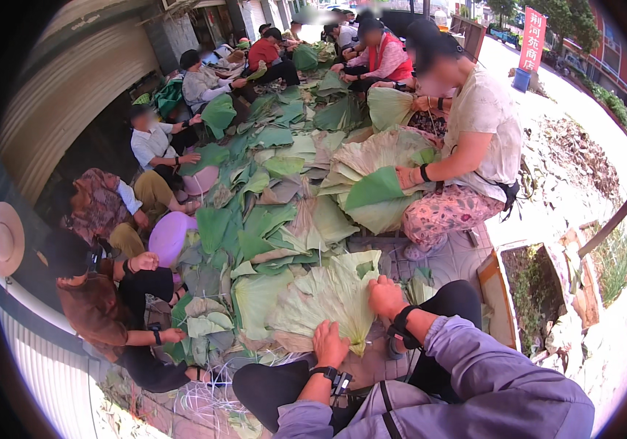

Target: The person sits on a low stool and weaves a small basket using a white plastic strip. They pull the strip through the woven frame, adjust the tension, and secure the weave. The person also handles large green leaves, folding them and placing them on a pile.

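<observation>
A large, pale, dried lotus leaf (321,293) spreads out in front of my knees, fan-shaped and creased. My left hand (330,344) is closed on its near edge, the fingertips partly hidden. At the leaf's right side, my right hand (388,297) grips the edge with fingers curled. The leaf's tip hangs between my two hands. Beneath and beyond it lies a long heap of green and faded lotus leaves (269,219).
Across to the right a person (467,139) handles stacked leaves. Several others sit along both sides of the heap. A purple basin (170,238) stands at left, white strips (218,391) lie near my left knee, and a planter box (529,293) stands at right.
</observation>
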Demonstrator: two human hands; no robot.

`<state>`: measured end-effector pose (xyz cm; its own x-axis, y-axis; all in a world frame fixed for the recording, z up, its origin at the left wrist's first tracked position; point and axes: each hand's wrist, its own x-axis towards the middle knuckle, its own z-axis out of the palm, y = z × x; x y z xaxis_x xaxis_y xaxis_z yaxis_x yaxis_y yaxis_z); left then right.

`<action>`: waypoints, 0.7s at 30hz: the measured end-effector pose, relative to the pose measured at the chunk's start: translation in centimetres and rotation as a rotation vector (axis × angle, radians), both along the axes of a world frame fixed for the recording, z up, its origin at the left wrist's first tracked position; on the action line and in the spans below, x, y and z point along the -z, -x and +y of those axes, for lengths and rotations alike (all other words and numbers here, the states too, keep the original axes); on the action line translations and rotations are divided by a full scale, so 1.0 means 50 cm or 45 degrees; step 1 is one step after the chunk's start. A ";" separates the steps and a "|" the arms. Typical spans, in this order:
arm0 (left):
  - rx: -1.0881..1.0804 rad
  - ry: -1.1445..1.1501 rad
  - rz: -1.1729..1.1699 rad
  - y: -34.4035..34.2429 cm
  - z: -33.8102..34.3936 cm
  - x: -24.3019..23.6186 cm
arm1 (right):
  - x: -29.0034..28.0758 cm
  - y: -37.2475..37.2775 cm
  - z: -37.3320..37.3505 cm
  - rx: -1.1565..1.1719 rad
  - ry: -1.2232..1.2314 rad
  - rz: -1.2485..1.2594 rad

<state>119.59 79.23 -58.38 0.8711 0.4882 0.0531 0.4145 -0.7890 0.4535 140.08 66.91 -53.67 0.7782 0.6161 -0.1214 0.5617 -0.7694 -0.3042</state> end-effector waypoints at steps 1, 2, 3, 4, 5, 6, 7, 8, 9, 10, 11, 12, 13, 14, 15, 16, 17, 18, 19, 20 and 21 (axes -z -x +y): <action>-0.005 -0.003 0.010 0.003 -0.001 0.000 | 0.000 0.002 -0.004 -0.006 0.042 0.030; -0.011 -0.007 0.020 0.004 0.001 -0.001 | -0.003 -0.004 -0.003 -0.015 0.103 0.122; -0.008 -0.009 0.010 -0.001 -0.001 0.000 | 0.000 -0.010 -0.008 0.015 0.111 0.177; -0.005 -0.004 0.013 -0.002 -0.004 0.001 | 0.006 -0.015 -0.013 0.052 0.118 0.187; -0.001 0.010 0.022 -0.005 -0.008 -0.002 | 0.021 -0.023 -0.020 0.077 0.104 0.187; -0.014 0.032 0.057 -0.001 -0.006 -0.001 | 0.025 -0.028 -0.018 0.096 0.110 0.223; -0.017 0.064 0.086 -0.006 -0.012 -0.002 | 0.038 -0.041 -0.027 0.144 0.106 0.231; -0.027 0.057 0.093 -0.003 -0.009 -0.001 | 0.048 -0.047 -0.024 0.182 0.030 0.258; -0.032 0.066 0.107 0.007 -0.010 0.003 | 0.052 -0.051 -0.019 0.264 -0.059 0.310; -0.027 0.065 0.093 -0.002 -0.007 -0.001 | 0.060 -0.071 -0.018 0.335 -0.193 0.277; -0.024 0.064 0.080 -0.004 -0.009 -0.005 | 0.072 -0.084 -0.024 0.381 -0.248 0.262; -0.021 0.056 0.072 -0.004 -0.007 -0.005 | 0.077 -0.097 -0.024 0.423 -0.311 0.246; -0.024 0.049 0.070 -0.002 -0.007 -0.004 | 0.085 -0.104 -0.022 0.466 -0.373 0.230; -0.026 0.042 0.069 0.000 -0.006 -0.003 | 0.096 -0.107 -0.020 0.514 -0.467 0.221; -0.026 0.035 0.066 0.000 -0.005 -0.003 | 0.105 -0.112 -0.019 0.506 -0.490 0.281; -0.026 0.037 0.067 0.000 -0.006 -0.002 | 0.115 -0.116 -0.021 0.498 -0.514 0.340; -0.025 0.040 0.068 0.000 -0.006 -0.002 | 0.125 -0.119 -0.025 0.490 -0.536 0.399; -0.017 0.044 0.060 -0.006 -0.011 -0.004 | 0.139 -0.127 -0.034 0.533 -0.556 0.443; -0.010 0.049 0.052 -0.013 -0.015 -0.005 | 0.150 -0.135 -0.043 0.576 -0.576 0.484; 0.001 0.055 0.042 -0.022 -0.022 -0.006 | 0.159 -0.145 -0.056 0.621 -0.596 0.522; -0.010 0.050 0.050 -0.017 -0.016 -0.005 | 0.158 -0.135 -0.048 0.583 -0.595 0.359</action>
<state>120.42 78.43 -58.15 0.8682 0.4962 -0.0001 0.4387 -0.7676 0.4672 146.84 64.50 -61.56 0.9491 0.2718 -0.1592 0.0647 -0.6628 -0.7460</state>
